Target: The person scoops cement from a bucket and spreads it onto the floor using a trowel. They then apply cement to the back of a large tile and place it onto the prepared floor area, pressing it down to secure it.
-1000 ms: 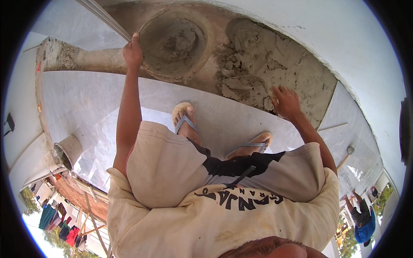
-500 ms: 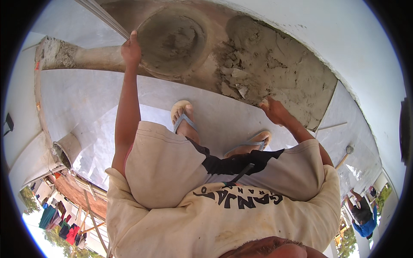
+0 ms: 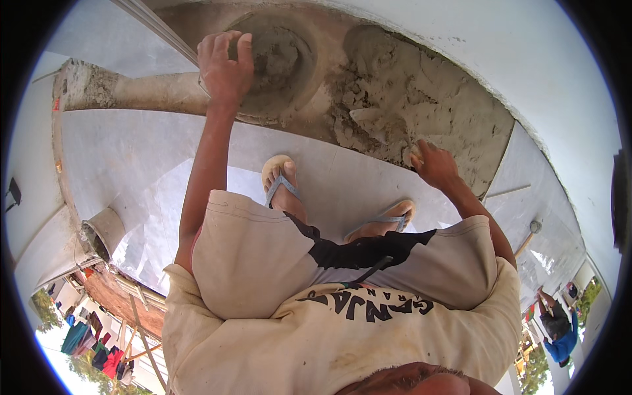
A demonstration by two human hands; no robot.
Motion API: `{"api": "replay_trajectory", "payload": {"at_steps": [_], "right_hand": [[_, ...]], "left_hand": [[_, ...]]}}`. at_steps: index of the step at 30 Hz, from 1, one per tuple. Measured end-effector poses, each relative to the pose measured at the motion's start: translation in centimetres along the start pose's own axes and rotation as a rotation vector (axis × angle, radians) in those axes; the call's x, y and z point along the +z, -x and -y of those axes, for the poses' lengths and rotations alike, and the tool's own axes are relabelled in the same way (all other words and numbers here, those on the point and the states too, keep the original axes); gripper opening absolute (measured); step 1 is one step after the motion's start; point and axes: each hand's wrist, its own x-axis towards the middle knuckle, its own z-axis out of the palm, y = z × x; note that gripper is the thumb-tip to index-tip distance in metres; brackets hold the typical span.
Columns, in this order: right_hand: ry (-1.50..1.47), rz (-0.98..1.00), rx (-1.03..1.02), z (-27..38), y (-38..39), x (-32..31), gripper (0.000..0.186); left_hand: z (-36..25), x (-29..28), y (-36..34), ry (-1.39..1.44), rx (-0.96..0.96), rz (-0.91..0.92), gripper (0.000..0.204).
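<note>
My left hand (image 3: 226, 67) is raised over the left rim of a round pan (image 3: 309, 85) of wet grey mortar (image 3: 275, 60). Its fingers are bent and spread, with nothing seen in them. On the right, my right hand (image 3: 437, 164) is closed round the handle of a trowel (image 3: 375, 122), whose mortar-smeared blade points up and left. That blade lies in a patch of wet mortar (image 3: 454, 99) spread over the floor right of the pan, rough near the blade and smoother farther right.
Large grey tiles (image 3: 322, 171) lie under my sandalled feet. A long metal bar (image 3: 155, 29) slants in at the top left. A bucket (image 3: 105, 230) lies at left, a mallet (image 3: 532, 230) at right. A white wall (image 3: 526, 52) curves behind the mortar. Another person (image 3: 558, 329) is far right.
My left hand has come off the pan's rim, moving up and right as its fingers spread. My right hand has shifted slightly right with the trowel, whose blade now shows more.
</note>
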Motion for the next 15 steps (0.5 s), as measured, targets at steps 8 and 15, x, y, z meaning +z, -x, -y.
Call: {"api": "replay_trajectory", "payload": {"at_steps": [8, 15], "right_hand": [[0.046, -0.349, -0.167, 1.0, 0.1, 0.2, 0.038], [-0.035, -0.458, -0.104, 0.1, 0.3, 0.5, 0.039]], "left_hand": [[-2.9, 1.8, 0.7, 0.145, 0.016, 0.094, 0.010], [-6.0, 2.2, 1.9, 0.295, 0.077, 0.147, 0.009]]}}
